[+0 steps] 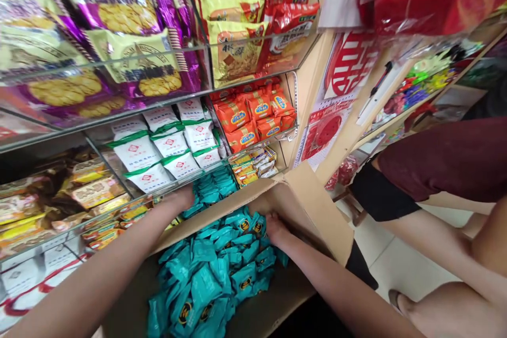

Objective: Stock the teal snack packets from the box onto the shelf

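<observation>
An open cardboard box point(317, 206) in front of me holds a heap of small teal snack packets point(206, 280) with round black and gold emblems. My right hand point(276, 229) is inside the box at its far right, fingers curled against the teal packet point(259, 225) at the heap's edge. Over the box's far flap, my left hand point(182, 199) reaches into a low shelf compartment beside more teal packets point(216, 187). The shelf edge and its own wrist hide the left fingers, so what they hold does not show.
White-and-green packets point(174, 142), red packets point(253, 111) and large cookie bags point(119, 5) fill the clear shelf bins point(158, 55) above. To the right stands another person point(428, 222) close to the box. Red bags point(428, 0) hang overhead at the upper right.
</observation>
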Available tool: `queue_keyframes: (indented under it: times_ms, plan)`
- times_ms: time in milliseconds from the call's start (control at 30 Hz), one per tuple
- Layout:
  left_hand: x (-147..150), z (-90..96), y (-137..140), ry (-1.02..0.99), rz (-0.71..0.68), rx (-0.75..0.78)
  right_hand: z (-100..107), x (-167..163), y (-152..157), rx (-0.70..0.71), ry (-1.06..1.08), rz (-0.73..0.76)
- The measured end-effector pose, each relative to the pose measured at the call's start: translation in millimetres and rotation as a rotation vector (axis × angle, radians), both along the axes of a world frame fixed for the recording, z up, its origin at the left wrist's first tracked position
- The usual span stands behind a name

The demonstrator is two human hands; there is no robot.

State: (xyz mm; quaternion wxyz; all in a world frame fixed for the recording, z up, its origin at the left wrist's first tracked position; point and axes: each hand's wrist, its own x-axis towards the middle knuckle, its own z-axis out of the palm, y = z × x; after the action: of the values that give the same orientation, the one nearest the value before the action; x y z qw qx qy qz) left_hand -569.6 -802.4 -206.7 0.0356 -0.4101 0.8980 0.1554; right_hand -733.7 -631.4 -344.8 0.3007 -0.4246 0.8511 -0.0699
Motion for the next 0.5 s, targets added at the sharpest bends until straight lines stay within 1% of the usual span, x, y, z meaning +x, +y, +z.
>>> queue_keyframes:
  times_ms: [100,167,233,300,367,400,433,467,500]
  plan:
    - [19,11.8,7,-0.070,0.042,0.008,-8,-1,4,-0.010,0.004,-0.024]
    - [33,22.4,25,-0.066,0.038,0.035,-7,-1,7,-0.016,-0.020,-0.015]
    - [48,32.2,51,0.060,-0.011,0.026,0,-2,12,-0.027,-0.051,0.006]
    - [63,36.0,82,0.294,-0.134,-0.045,13,-3,19,-0.059,-0.066,0.018]
    - [76,30.0,112,0.516,-0.261,-0.095,30,-5,30,-0.129,-0.062,0.023]
    - [79,23.3,125,0.591,-0.286,-0.069,40,-5,37,-0.179,-0.059,0.026]
    - [81,14.9,137,0.643,-0.265,-0.006,49,-4,45,-0.231,-0.060,0.032]
    - [80,5.5,148,0.677,-0.199,0.084,59,-1,53,-0.281,-0.061,0.047]
    - [76,-3.8,157,0.698,-0.103,0.190,67,4,61,-0.334,-0.084,0.059]
